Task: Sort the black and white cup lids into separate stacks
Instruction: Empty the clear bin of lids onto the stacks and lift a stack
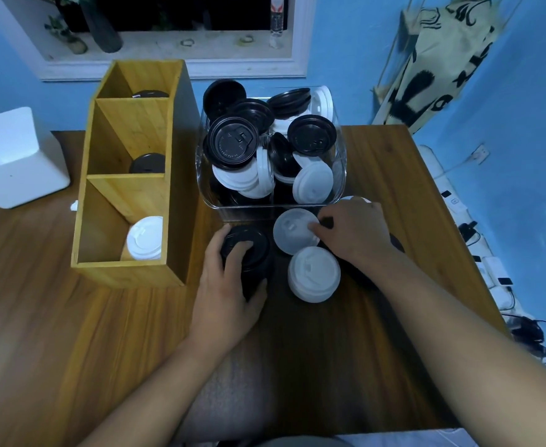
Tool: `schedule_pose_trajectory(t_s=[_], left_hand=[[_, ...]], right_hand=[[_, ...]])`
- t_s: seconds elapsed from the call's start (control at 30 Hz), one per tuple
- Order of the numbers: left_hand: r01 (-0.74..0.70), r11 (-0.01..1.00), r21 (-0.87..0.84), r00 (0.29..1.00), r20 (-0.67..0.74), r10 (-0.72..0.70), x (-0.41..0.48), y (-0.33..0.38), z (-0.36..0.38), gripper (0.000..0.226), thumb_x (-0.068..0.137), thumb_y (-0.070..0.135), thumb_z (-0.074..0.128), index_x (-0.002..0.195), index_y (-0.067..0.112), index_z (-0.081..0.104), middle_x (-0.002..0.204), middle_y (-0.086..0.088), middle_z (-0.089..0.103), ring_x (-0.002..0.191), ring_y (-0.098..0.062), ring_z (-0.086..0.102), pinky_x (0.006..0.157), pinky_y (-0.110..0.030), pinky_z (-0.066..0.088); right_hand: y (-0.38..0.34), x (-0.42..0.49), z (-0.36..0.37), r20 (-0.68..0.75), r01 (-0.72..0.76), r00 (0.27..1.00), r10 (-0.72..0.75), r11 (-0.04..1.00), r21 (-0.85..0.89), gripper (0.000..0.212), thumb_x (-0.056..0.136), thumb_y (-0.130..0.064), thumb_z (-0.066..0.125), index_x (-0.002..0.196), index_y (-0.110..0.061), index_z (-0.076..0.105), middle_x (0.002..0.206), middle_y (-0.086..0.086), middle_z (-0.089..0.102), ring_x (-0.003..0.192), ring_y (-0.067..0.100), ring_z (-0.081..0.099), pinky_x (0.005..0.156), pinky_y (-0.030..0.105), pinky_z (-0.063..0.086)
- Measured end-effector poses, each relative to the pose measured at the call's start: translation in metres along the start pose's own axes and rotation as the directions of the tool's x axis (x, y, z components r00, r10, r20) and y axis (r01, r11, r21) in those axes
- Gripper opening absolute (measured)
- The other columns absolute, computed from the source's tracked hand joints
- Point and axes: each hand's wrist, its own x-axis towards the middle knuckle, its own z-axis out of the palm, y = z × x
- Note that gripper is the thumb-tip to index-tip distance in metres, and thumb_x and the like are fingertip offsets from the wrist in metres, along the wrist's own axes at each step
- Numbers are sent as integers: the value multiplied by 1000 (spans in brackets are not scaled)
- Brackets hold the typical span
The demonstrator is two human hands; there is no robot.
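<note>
Okay, my left hand (229,285) is clamped around the black lid stack (252,256) on the counter (71,317), thumb on its near side, fingers curled over the top. My right hand (355,230) has bent fingers touching the right edge of a loose white lid (292,232); can't tell if it's pinching it or just resting. The white lid stack (313,274) sits just below that lid, beside the black stack. The clear bin (341,175) behind is full of mixed black and white lids. The wooden organizer (129,272) on the left holds white lids (145,238) in its near compartment and black lids in the two farther ones.
</note>
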Motion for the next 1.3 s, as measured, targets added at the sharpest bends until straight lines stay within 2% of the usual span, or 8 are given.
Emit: schedule_pose_trajectory(t_s=[0.17,0.33,0.47,0.63,0.77,1.0,1.17,1.3], left_hand=[[6,1000,3,1000,0,-6,0,1,-1,68,81,17,83,139,12,48,162,-10,21,149,-27,31,107,-50,51],[12,1000,-12,1000,9,-12,1,0,-2,69,80,16,83,139,12,48,162,-10,21,149,-29,33,107,-50,51],[11,1000,-12,1000,19,-11,2,-1,-2,71,81,17,83,141,15,44,163,-9,19,150,-29,31,108,-50,50],[1,1000,-8,1000,24,-1,3,0,-2,72,80,16,83,141,15,44,162,-9,20,150,-29,30,109,-51,49],[-1,1000,-14,1000,24,1,3,-2,-1,71,80,15,83,140,14,45,161,-10,21,150,-30,31,109,-52,49],[-6,1000,-12,1000,15,6,2,-3,-1,71,79,13,85,139,13,46,161,-11,23,150,-30,31,110,-50,48],[-8,1000,-4,1000,17,8,2,-3,-1,71,79,14,84,140,13,47,162,-11,22,150,-30,31,110,-50,49],[-5,1000,4,1000,13,5,2,-4,1,70,80,16,84,140,13,47,162,-12,22,150,-30,31,112,-48,47]], right_hand=[[16,-35,-13,-377,71,926,36,961,267,22,96,-42,63,98,-22,71,93,-8,63,88,11,57,71,30,48],[43,-131,-4,-577,244,810,-106,955,166,7,93,-16,72,96,-9,73,97,4,68,86,20,61,63,34,50],[58,-185,35,-508,303,824,-253,953,17,14,89,-20,74,91,-6,76,98,6,71,83,26,66,62,38,53],[54,-208,48,-245,269,943,-225,950,160,36,80,-30,76,112,-16,72,120,-4,62,106,24,61,78,42,52],[53,-207,31,-99,265,963,-249,942,205,57,76,-57,76,123,-28,67,137,-12,53,129,17,51,94,36,46],[36,-192,38,-43,103,995,-94,917,385,66,80,-64,69,136,-30,57,140,-19,52,132,7,45,102,39,49],[31,-180,6,-53,124,992,-118,743,658,64,70,-48,84,129,-35,62,136,-26,58,131,4,51,104,17,43],[22,-130,-23,-95,256,965,-246,783,567,64,74,-47,81,133,-30,63,144,-23,54,137,-3,44,112,9,29]])
